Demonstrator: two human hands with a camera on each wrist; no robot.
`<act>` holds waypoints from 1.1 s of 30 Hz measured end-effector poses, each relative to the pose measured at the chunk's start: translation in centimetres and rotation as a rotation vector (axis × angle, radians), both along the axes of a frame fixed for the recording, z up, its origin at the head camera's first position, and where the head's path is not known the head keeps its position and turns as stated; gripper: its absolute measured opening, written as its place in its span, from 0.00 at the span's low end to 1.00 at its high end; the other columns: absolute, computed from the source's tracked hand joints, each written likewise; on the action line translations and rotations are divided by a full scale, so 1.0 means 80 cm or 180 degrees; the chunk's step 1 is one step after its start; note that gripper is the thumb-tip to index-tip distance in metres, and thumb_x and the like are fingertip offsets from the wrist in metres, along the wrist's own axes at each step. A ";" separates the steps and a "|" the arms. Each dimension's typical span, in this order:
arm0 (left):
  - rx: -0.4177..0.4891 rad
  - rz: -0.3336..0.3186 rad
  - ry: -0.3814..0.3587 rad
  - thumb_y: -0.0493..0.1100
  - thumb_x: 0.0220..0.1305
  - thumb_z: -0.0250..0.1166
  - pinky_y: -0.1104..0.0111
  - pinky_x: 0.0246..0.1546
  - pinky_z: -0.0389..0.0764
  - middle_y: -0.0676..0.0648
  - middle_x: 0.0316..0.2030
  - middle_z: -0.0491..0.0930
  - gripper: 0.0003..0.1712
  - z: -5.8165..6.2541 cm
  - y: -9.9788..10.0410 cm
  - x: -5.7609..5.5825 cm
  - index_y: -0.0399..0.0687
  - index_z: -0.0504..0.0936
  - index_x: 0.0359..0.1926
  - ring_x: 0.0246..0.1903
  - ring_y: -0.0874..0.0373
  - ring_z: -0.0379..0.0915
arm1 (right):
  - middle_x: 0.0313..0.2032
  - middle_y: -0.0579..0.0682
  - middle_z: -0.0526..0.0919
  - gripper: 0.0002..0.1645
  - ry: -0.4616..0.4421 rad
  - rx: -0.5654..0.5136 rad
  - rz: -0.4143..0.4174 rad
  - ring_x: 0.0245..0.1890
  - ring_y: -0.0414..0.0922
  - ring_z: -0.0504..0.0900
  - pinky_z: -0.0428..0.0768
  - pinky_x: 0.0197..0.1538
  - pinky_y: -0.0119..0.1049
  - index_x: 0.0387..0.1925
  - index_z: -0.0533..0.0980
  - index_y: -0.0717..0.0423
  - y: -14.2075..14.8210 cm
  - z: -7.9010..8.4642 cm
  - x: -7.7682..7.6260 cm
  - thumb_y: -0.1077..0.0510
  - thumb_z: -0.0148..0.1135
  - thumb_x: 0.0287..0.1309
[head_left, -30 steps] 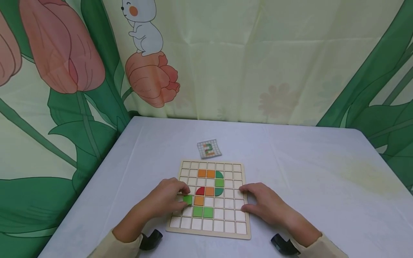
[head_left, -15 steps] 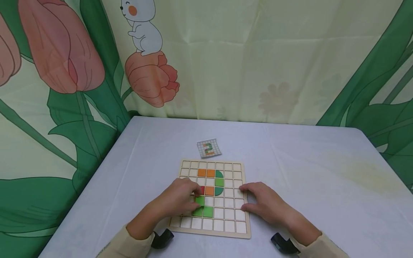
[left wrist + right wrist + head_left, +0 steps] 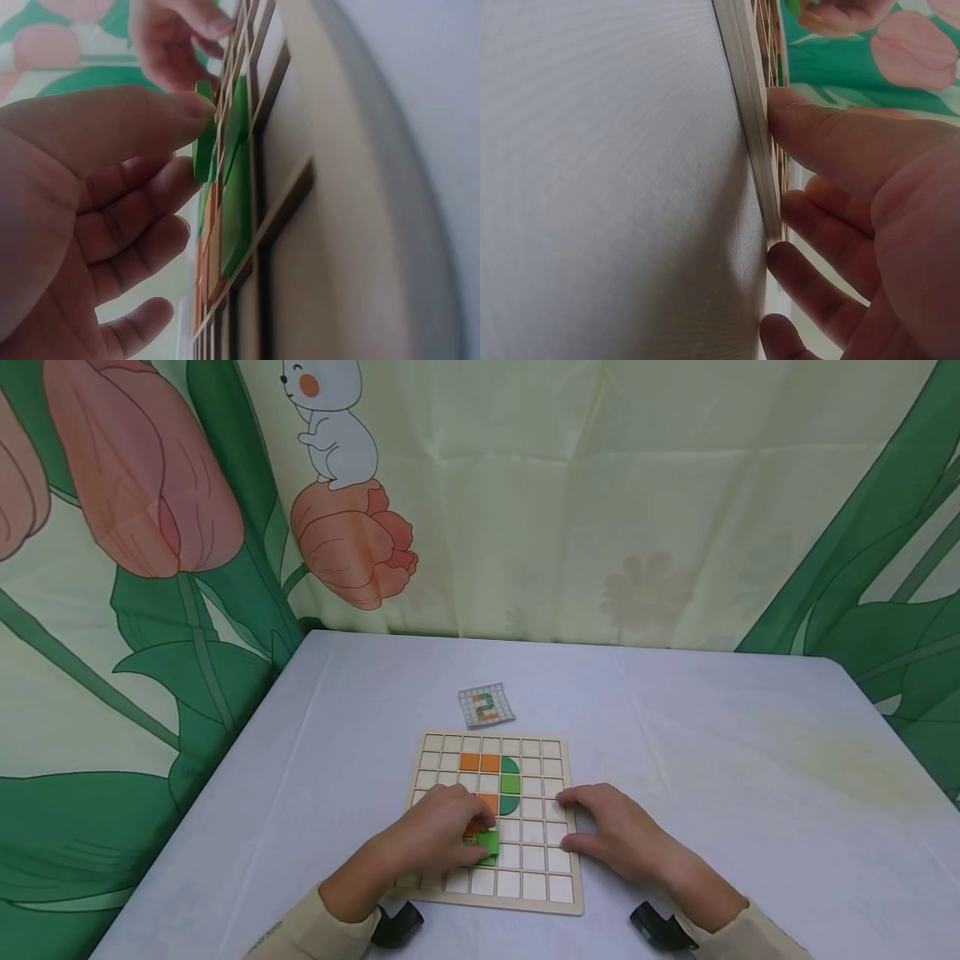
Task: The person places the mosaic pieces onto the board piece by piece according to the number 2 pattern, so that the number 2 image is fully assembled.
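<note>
My left hand (image 3: 442,831) pinches a light green square tile (image 3: 202,135) between thumb and forefinger, its other fingers spread loosely. The tile is tilted, close over the lower middle of a wooden grid board (image 3: 534,887). Two flat green tiles (image 3: 237,202) lie in the grid beneath it. Farther up the board sit orange squares (image 3: 490,763), a green square (image 3: 510,784) and dark green rounded tiles (image 3: 509,804). My left hand hides part of the board's left side. At the right edge, my right hand (image 3: 618,831) rests its thumb and fingertips on the rim, spread apart.
A small pattern card (image 3: 486,706) lies beyond the board's far edge. White cloth covers the table (image 3: 712,760), and a printed curtain (image 3: 525,527) hangs behind it. Black wrist cameras (image 3: 397,925) sit at both sleeves.
My left hand has moved right across the board with the green tile, from the left columns to the lower middle. My right hand has stayed put.
</note>
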State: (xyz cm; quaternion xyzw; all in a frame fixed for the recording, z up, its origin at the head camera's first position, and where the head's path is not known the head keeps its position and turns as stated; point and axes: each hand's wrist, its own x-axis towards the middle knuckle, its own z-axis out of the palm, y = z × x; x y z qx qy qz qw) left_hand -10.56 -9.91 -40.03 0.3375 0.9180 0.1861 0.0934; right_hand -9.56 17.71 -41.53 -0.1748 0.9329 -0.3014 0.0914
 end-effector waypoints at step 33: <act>-0.0143 -0.0011 0.0005 0.48 0.57 0.76 0.67 0.46 0.70 0.65 0.36 0.79 0.12 -0.002 0.030 0.019 0.55 0.88 0.42 0.41 0.68 0.70 | 0.55 0.48 0.79 0.29 0.0037 -0.0026 0.0014 0.61 0.54 0.73 0.69 0.63 0.53 0.57 0.78 0.54 0.001 0.001 0.001 0.53 0.75 0.53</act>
